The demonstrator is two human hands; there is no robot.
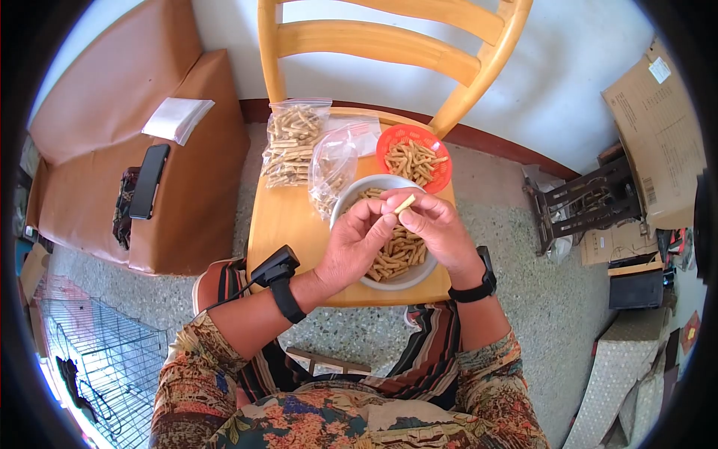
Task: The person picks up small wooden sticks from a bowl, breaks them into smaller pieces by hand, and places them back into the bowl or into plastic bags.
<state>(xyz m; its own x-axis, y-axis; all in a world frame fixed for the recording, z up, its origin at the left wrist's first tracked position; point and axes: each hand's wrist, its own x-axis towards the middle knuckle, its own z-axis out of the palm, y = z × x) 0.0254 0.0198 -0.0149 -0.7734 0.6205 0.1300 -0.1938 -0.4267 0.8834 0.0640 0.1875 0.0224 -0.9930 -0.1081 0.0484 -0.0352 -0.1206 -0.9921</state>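
Above a grey bowl of short tan sticks, my left hand and my right hand meet with fingertips together. Between them is one pale stick piece, pinched by the thumbs and fingers of both hands. Behind the bowl, a red basket holds more sticks. To its left are a full clear bag of sticks and a partly filled, open clear bag. All of these rest on the wooden chair seat.
The chair's backrest rises behind the seat. On the left, a brown sofa bears a phone and a pack of clear bags. A wire cage stands at lower left. Cardboard leans at the right.
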